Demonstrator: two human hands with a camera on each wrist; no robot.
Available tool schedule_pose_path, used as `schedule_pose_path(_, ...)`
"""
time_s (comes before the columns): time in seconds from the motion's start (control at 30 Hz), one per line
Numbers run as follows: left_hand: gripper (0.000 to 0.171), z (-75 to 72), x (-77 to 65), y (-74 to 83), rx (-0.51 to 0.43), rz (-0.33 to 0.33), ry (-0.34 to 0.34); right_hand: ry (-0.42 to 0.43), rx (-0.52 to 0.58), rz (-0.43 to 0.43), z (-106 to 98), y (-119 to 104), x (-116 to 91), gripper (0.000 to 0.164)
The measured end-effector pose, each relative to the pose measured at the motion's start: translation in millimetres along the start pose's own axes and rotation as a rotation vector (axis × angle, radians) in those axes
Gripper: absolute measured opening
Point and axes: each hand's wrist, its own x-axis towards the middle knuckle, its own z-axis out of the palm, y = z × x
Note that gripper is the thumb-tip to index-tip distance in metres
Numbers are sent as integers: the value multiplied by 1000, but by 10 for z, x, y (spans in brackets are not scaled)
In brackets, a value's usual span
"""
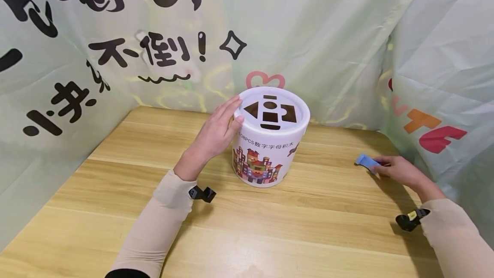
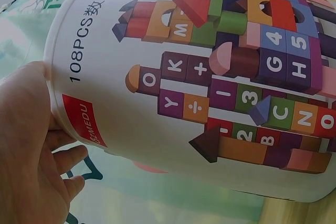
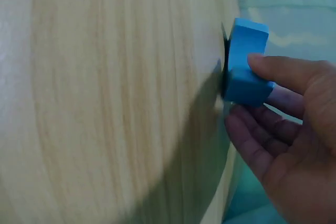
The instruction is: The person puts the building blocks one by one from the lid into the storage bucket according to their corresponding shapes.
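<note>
A white bucket point(image 1: 266, 164) stands upright on the table, printed with colourful toy blocks and letters. Its lid point(image 1: 250, 120) has several cut-out holes, including a triangle, a circle and rectangles. My left hand point(image 1: 216, 131) rests against the left side of the bucket's rim, fingers fairly straight and thumb at the near edge. The left wrist view shows that hand point(image 2: 31, 145) beside the printed wall. Off to the right, my right hand point(image 1: 403, 171) pinches a blue block point(image 1: 368, 163) between thumb and fingers. A curved notch shows in the blue block point(image 3: 247, 87) in the right wrist view.
The wooden table point(image 1: 301, 235) reaches back to a pale green curtain point(image 1: 308, 33) with black writing and coloured shapes. Cloth also hangs along the left and right sides. A small black camera sits on each wrist, the left camera point(image 1: 202, 193) near the table.
</note>
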Motion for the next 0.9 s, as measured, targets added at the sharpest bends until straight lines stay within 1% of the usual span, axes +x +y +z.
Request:
schedule_pose_path(0.1,75,0,4,2,-1,2,1,34,-39,-15,-5,-14,7,37)
schedule_pose_path(0.17,75,4,5,-2,-2,4,0,52,-69,-16,-11,-32,13,31)
schedule_pose_path(0.23,75,4,3,0,-4,4,-1,60,-103,-17,-19,-62,20,28)
schedule_pose_path(0.37,74,8,-5,1,-7,4,-1,36,-185,-26,-26,-149,41,26)
schedule_pose_path(0.47,74,17,-9,-2,-8,4,0,14,-225,-34,-23,-215,51,24)
schedule_pose_path(0.67,75,26,-4,4,-9,5,-1,-1,-216,-43,-44,-325,39,19)
schedule_pose_path(0.9,74,7,0,6,1,0,5,7,-183,-54,-169,-530,25,19)
